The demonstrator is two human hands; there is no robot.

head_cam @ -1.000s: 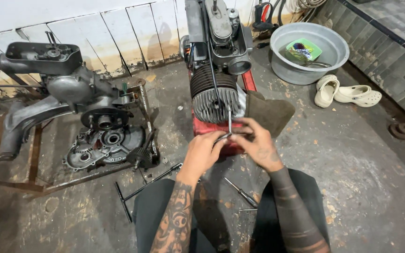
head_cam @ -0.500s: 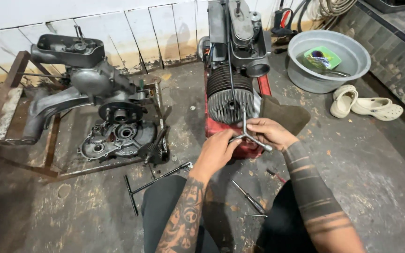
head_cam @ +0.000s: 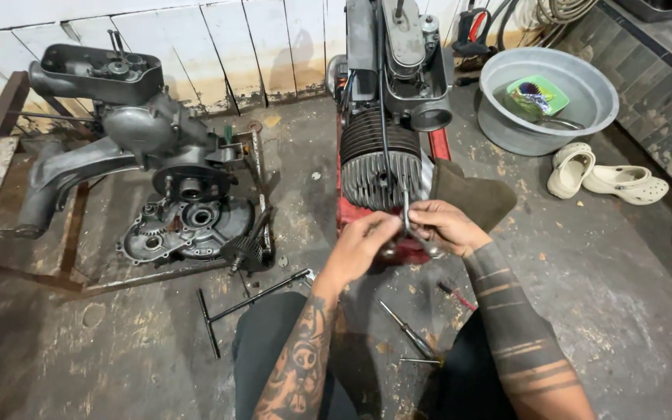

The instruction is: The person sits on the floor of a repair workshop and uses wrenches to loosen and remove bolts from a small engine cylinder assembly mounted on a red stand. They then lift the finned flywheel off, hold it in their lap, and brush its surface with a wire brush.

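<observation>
A grey engine with a finned cylinder head (head_cam: 379, 163) stands on a red stand (head_cam: 348, 210) in front of me. A Y-shaped metal socket wrench (head_cam: 407, 214) has one arm set against the cylinder head. My left hand (head_cam: 359, 245) grips the wrench's left arm. My right hand (head_cam: 446, 225) holds its right arm and centre. Both tattooed forearms reach forward over my knees.
A dismantled engine case (head_cam: 184, 225) and engine body (head_cam: 134, 128) rest on a rusty frame at left. A T-handle wrench (head_cam: 243, 303) and screwdrivers (head_cam: 406, 330) lie on the concrete floor. A grey basin (head_cam: 550, 97) and pale clogs (head_cam: 608, 175) are at right.
The view has shifted slightly. Both hands have stayed on the wrench at the cylinder head, turning it a little.
</observation>
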